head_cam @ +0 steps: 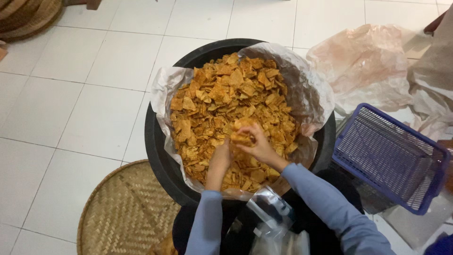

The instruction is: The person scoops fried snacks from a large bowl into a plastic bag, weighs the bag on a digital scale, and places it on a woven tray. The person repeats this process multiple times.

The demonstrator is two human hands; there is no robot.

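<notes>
A big black tub (pixel 158 156) lined with clear plastic sheet (pixel 302 80) holds a heap of orange-brown fried chips (pixel 226 89). My left hand (pixel 220 158) is dug into the near part of the heap, fingers buried among the chips. My right hand (pixel 257 141) is closed over a small stack of chips (pixel 240 138) just above the heap, touching the left hand. Both arms wear pale blue sleeves. A clear plastic bag (pixel 271 222) lies on my lap below the tub.
A blue plastic basket (pixel 391 156) lies tilted to the right of the tub. Crumpled plastic sheets (pixel 368 61) are spread at the back right. A round woven bamboo tray (pixel 122 212) rests on the white tiled floor at the front left.
</notes>
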